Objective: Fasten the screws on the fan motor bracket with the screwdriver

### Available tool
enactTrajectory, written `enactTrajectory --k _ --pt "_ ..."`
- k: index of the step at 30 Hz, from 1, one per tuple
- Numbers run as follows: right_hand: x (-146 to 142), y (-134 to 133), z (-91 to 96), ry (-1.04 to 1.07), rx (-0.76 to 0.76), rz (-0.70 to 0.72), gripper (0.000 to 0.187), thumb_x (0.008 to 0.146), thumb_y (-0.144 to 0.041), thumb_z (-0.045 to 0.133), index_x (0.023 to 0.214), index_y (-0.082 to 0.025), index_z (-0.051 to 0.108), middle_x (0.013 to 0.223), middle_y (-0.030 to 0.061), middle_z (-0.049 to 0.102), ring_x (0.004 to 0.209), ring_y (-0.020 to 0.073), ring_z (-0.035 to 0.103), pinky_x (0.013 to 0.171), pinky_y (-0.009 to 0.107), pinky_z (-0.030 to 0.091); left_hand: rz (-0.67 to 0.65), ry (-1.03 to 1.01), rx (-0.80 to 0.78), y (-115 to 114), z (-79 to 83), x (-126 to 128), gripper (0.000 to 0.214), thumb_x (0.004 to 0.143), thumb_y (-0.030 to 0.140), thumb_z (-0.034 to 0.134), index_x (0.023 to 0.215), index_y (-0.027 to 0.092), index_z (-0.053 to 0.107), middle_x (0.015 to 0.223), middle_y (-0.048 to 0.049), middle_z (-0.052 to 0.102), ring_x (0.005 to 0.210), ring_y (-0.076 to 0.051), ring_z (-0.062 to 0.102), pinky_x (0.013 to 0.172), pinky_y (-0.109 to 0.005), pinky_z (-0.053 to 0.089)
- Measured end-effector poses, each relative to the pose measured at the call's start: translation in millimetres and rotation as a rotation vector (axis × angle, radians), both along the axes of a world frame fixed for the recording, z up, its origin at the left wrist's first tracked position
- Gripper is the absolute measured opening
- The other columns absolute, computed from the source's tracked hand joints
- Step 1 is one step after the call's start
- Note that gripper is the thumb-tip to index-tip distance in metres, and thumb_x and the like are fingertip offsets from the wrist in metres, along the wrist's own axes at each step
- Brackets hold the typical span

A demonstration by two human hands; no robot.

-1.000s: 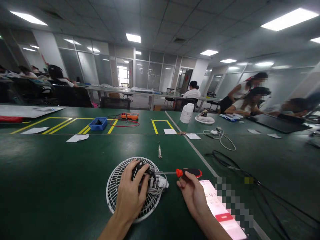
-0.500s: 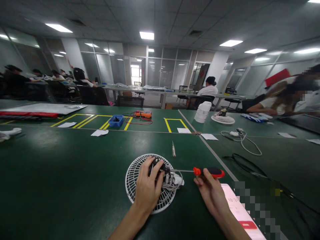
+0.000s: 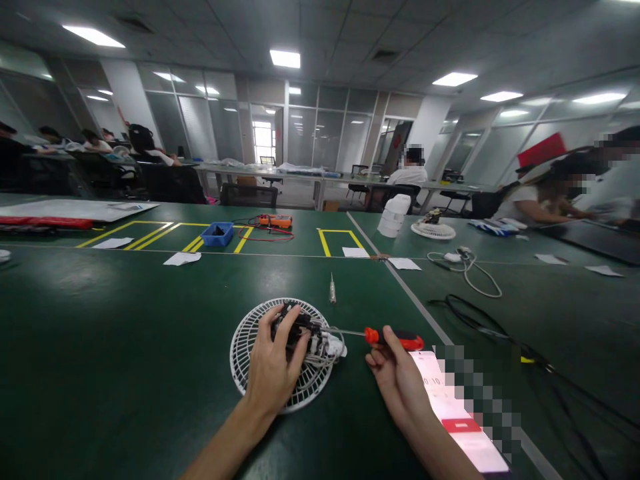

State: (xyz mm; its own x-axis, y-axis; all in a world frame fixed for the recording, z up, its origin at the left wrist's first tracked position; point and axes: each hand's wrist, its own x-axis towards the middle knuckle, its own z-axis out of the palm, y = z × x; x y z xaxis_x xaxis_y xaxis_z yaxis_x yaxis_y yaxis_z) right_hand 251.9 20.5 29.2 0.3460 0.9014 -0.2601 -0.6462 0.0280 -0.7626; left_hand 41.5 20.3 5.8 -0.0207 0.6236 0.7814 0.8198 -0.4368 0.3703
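Note:
A round white fan grille lies flat on the green table, with a black fan motor and white wiring on top. My left hand is closed around the motor, its fingers hiding part of it. In my right hand is a screwdriver with a red and black handle, held nearly level. Its shaft points left, and the tip meets the motor's right side; the exact contact point is too small to make out.
Beyond the grille lies a small clear-handled screwdriver. A lit phone is beside my right forearm. Black cable runs along the right. Farther back are a blue bin, an orange multimeter and another fan grille.
The whole view has shifted, so the table items appear farther left and slightly higher. Both hands keep their holds, and the screwdriver stays against the motor.

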Motion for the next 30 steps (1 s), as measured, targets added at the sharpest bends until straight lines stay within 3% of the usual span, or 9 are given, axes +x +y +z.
enactTrajectory --k 4,6,8,11,17,22,30 --pt "-0.3 0.5 1.0 0.006 -0.002 0.010 0.045 0.055 -0.039 0.099 0.068 -0.022 0.059 0.059 -0.0044 0.055 0.053 0.0097 0.039 0.048 0.022 0.041 -0.016 0.025 0.010 -1.4 0.3 -0.2 0.054 0.094 0.027 0.064 0.144 0.026 0.045 0.145 -0.0133 0.046 0.131 -0.030 0.054 0.103 -0.049 0.056" --pt "0.1 0.1 0.0 0.011 -0.005 0.015 0.045 0.056 -0.040 0.099 0.069 -0.022 0.060 0.060 -0.0042 0.056 0.053 0.0095 0.039 0.049 0.022 0.041 0.005 0.013 0.049 -2.0 0.1 -0.4 0.055 0.092 0.026 0.068 0.142 0.026 0.047 0.154 -0.0147 0.034 0.140 -0.033 0.045 0.107 -0.052 0.053" --pt "0.5 -0.1 -2.2 0.016 -0.012 0.020 0.045 0.057 -0.042 0.098 0.070 -0.022 0.060 0.060 -0.0043 0.056 0.053 0.0095 0.040 0.049 0.022 0.041 0.035 -0.004 0.114 -2.8 0.9 -0.7 0.049 0.088 0.024 0.072 0.133 0.026 0.053 0.158 -0.0132 0.021 0.149 -0.037 0.032 0.113 -0.057 0.048" --pt "0.2 0.1 -6.1 0.016 -0.027 0.029 0.043 0.061 -0.044 0.096 0.068 -0.023 0.059 0.059 -0.0045 0.055 0.053 0.0098 0.040 0.048 0.021 0.041 0.049 0.021 0.181 -4.6 4.1 -0.7 0.033 0.085 0.021 0.075 0.114 0.025 0.062 0.152 -0.0084 0.024 0.153 -0.040 0.023 0.120 -0.063 0.038" --pt "-2.4 0.4 -9.2 -0.019 -0.039 0.044 0.043 0.064 -0.049 0.093 0.065 -0.022 0.060 0.055 -0.0036 0.054 0.050 0.0098 0.041 0.047 0.022 0.041 0.051 0.144 0.137 -7.5 8.1 0.1 0.024 0.086 0.022 0.073 0.110 0.021 0.069 0.145 -0.0137 0.033 0.149 -0.045 0.027 0.116 -0.068 0.038" --pt "-1.6 -0.8 -6.8 -0.051 -0.013 0.031 0.046 0.062 -0.051 0.094 0.063 -0.021 0.059 0.054 -0.0041 0.053 0.051 0.0098 0.041 0.047 0.023 0.040 0.066 0.160 0.129 -5.9 5.4 -0.8 0.023 0.088 0.025 0.071 0.110 0.021 0.069 0.146 -0.0153 0.034 0.149 -0.043 0.029 0.114 -0.067 0.041" --pt "1.5 4.5 -6.0 -0.121 0.016 0.033 0.052 0.061 -0.054 0.093 0.056 -0.022 0.052 0.047 -0.0070 0.045 0.047 0.0087 0.033 0.045 0.023 0.036 0.005 0.160 0.061 -6.3 3.1 -1.0 0.026 0.092 0.026 0.066 0.117 0.022 0.065 0.148 -0.0143 0.042 0.133 -0.032 0.051 0.106 -0.051 0.054"
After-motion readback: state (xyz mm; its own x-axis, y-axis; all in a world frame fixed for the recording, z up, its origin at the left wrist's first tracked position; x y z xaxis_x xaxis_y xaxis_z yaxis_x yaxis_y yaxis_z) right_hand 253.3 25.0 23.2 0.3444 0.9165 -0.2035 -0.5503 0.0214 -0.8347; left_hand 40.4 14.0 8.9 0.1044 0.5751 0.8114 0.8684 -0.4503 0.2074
